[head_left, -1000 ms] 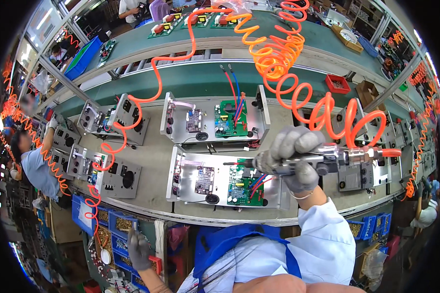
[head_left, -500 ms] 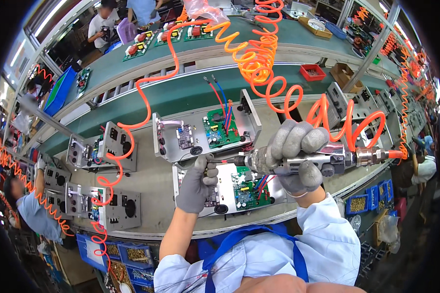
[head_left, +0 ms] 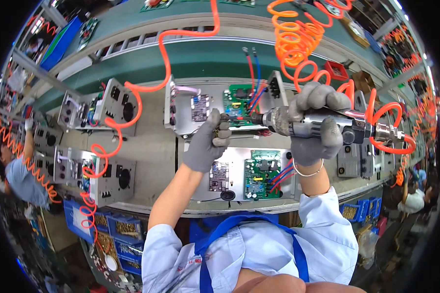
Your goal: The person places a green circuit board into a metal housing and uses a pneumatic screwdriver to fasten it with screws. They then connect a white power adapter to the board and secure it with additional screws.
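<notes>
In my gloved right hand (head_left: pixel 312 147) is a pneumatic screwdriver (head_left: pixel 303 128), held level with its bit (head_left: pixel 244 118) toward the left. The gloved fingers of my left hand (head_left: pixel 204 146) are curled closed by the bit's tip; what they pinch, if anything, is too small to make out. Below the tool lies an open metal chassis (head_left: pixel 239 154) with a green circuit board (head_left: pixel 262 168), a smaller board (head_left: pixel 219 176) and red and blue wires. A second open chassis (head_left: pixel 183 111) stands just beyond, partly behind the bit, with its own green board (head_left: pixel 235 95).
Two more chassis (head_left: pixel 116 105) (head_left: pixel 113 179) stand at left, crossed by an orange coiled hose (head_left: pixel 168 53). Another coiled hose (head_left: pixel 298 46) hangs at right. Blue bins (head_left: pixel 127 228) of small metal parts sit below the bench edge. A person (head_left: pixel 22 173) works at far left.
The view has shifted, putting the bench higher in the picture. Both hands and the screwdriver have moved farther from my body, uncovering more of the near chassis. The right hand keeps its grip.
</notes>
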The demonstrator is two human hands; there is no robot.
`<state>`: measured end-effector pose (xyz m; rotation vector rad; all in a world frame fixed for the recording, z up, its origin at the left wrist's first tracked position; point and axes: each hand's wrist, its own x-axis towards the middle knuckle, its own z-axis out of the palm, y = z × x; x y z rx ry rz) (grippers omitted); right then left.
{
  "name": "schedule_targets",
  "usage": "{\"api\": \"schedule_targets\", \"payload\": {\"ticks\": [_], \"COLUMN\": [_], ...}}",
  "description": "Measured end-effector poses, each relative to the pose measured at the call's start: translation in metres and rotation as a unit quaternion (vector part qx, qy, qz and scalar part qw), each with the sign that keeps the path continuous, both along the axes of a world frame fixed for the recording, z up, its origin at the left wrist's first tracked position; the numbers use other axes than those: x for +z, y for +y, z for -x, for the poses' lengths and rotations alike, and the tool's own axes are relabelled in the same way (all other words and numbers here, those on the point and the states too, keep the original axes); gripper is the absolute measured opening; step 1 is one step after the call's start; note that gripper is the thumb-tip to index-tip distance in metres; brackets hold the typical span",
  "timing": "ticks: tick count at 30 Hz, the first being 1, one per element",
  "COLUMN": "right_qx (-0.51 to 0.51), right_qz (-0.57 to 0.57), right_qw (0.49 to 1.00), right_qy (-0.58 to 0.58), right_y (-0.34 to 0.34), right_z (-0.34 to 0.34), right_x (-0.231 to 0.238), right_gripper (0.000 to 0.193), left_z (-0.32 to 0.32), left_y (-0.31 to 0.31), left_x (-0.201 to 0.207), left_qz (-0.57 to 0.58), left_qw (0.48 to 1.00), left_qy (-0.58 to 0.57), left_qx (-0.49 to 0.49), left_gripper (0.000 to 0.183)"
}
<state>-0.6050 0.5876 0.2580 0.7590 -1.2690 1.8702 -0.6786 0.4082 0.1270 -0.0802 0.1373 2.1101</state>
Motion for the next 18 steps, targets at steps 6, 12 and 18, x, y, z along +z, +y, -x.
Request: {"api": "schedule_targets", "payload": {"ticks": [6, 12, 18], "right_qx": [0.022, 0.043, 0.076], "right_qz": [-0.002, 0.002, -0.009], "right_qw": [0.997, 0.995, 0.992], "right_qy": [-0.08, -0.085, -0.1], "right_y": [-0.007, -0.002, 0.001], "right_z": [0.026, 0.041, 0.046], "right_x": [-0.011, -0.02, -0.02], "right_gripper": [0.037, 0.037, 0.039], "left_z": [0.012, 0.019, 0.018], "left_y": [0.001, -0.001, 0.003], "left_x": [-0.021, -0.027, -0.026], "left_qz": [0.039, 0.041, 0.026], "left_qw": [0.997, 0.995, 0.992], "left_qy": [-0.011, -0.051, -0.101], "left_qx": [0.067, 0.077, 0.072], "left_gripper": [0.025, 0.023, 0.025]}}
